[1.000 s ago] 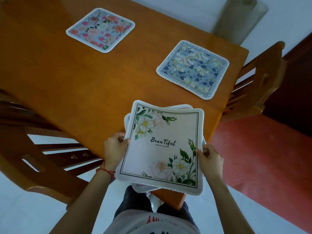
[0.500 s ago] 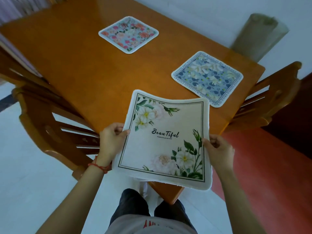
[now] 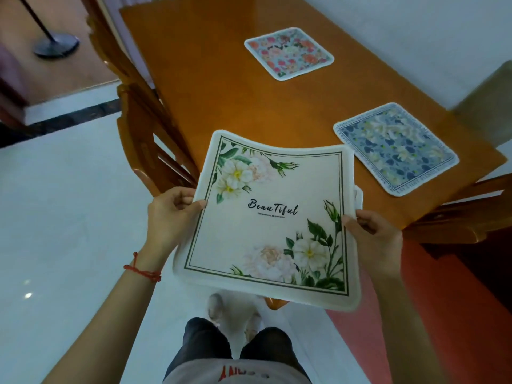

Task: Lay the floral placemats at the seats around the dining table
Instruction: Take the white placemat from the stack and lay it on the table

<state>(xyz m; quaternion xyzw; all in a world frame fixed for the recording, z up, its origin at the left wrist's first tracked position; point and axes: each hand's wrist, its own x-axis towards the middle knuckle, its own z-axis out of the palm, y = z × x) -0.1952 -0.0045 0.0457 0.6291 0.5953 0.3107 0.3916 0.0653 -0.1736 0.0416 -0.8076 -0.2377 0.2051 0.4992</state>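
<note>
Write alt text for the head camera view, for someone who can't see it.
Seen from above, a person's left hand and right hand hold a white placemat printed with flowers and the word "Beautiful" over the corner of an orange wooden table. A pink floral placemat and a blue floral placemat already lie on the table, with wooden chairs alongside.

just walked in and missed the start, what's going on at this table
A person is setting out floral placemats on a wooden dining table. Both hands grip a white placemat printed with flowers and the word "Beautiful": the left hand at its left edge, the right hand at its right edge. At least one more mat edge peeks out beneath it. A pink placemat and a blue placemat already lie flat on the table.
</note>
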